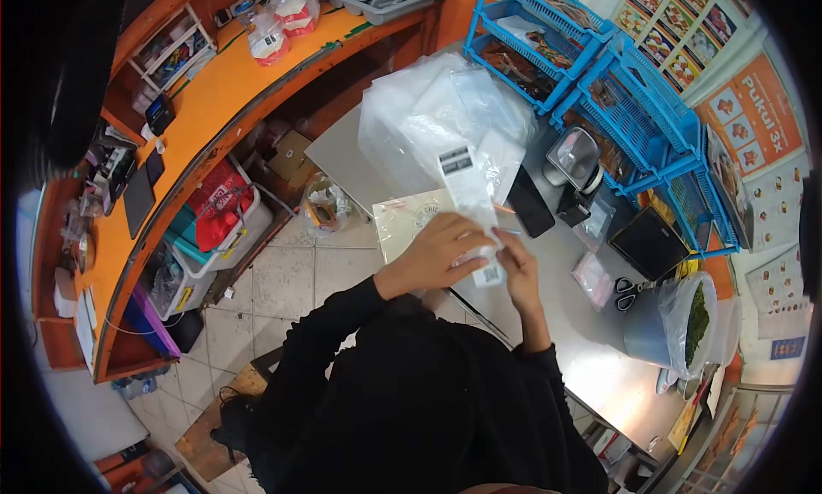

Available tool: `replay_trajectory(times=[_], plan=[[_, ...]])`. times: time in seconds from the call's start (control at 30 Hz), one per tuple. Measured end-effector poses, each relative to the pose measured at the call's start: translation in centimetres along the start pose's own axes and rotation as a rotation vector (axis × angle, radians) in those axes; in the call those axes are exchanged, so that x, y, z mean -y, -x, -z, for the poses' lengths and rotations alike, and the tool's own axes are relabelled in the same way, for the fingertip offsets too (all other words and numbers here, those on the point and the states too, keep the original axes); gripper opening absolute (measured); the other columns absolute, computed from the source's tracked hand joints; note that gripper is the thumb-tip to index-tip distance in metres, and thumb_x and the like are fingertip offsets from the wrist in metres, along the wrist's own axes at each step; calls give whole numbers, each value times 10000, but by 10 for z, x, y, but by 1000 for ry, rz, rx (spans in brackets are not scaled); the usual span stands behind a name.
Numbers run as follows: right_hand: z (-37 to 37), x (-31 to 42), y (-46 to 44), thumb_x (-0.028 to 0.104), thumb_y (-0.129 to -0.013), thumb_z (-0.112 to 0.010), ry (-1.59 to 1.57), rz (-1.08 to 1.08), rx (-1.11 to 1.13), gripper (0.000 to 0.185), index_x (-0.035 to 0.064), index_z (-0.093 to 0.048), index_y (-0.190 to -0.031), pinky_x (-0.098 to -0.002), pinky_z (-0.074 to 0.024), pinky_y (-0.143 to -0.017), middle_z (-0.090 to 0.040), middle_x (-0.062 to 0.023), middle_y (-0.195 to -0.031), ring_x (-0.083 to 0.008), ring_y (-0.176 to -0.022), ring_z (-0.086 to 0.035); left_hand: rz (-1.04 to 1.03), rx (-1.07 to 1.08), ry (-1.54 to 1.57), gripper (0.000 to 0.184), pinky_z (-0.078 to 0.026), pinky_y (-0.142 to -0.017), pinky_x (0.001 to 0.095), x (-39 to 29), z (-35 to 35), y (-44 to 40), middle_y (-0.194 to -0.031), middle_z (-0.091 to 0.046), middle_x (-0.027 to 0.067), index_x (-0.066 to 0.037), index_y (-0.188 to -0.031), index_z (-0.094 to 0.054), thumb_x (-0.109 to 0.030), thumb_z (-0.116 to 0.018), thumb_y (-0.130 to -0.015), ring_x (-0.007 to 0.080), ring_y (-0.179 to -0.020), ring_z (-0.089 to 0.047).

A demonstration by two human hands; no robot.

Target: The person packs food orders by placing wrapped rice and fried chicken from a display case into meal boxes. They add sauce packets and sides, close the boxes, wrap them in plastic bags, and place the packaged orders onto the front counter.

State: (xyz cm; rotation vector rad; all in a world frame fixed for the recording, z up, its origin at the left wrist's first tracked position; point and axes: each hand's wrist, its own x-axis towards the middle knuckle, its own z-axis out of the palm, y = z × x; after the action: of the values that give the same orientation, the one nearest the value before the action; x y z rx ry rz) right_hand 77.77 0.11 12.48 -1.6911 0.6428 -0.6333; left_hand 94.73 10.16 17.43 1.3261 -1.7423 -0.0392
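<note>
A long white printed receipt (467, 181) runs over the front of the steel table, with a dark printed block at its upper end and a square code at its lower end. My left hand (435, 252) lies over its left side, fingers bent around the paper. At the right edge of the receipt, my right hand (519, 276) has its thumb and fingertips pinched together on the paper. Under and left of the receipt is a cream paper packet (398, 224) with round printed lettering. Clear plastic bags (428, 117) are heaped just beyond. A black phone (532, 203) lies to the right.
Blue baskets (634, 117) stand at the back right of the steel table (556, 280). Black-handled scissors (628, 295) and a lined bucket (664, 323) are at the right. An orange counter (205, 117) curves along the left, above a white crate (231, 237).
</note>
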Motion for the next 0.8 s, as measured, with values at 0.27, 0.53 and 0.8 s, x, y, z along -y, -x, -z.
replay_trajectory(times=[0.27,0.53,0.8], plan=[[71,-88,17,12,-787,-520,357,-91,-92,127,25,-576,-900,-267,-433,-614,-599,-73,-874,-184,-701,-558,244,136,-467,427,-260,-937,538,14,-35,31,-1228,-405,112,-131,-1143,-504,-266,-583,-746,304,-1132,-363],[213,-181,-107,475,-812,-489,381,-343,-770,533,13,-559,-1068,-286,-376,-642,-566,-91,-771,-180,-682,-509,257,102,-499,425,-269,-927,541,12,-42,37,-1231,-407,102,-153,-1158,-491,-312,-562,-770,305,-1148,-353],[212,-153,-104,476,-785,-550,-268,-461,-653,374,102,-565,-800,-265,-358,-532,-436,23,-670,-102,-588,-442,306,81,-524,431,-259,-933,540,12,-46,36,-1256,-399,104,-160,-1168,-495,-334,-550,-778,312,-1142,-360]])
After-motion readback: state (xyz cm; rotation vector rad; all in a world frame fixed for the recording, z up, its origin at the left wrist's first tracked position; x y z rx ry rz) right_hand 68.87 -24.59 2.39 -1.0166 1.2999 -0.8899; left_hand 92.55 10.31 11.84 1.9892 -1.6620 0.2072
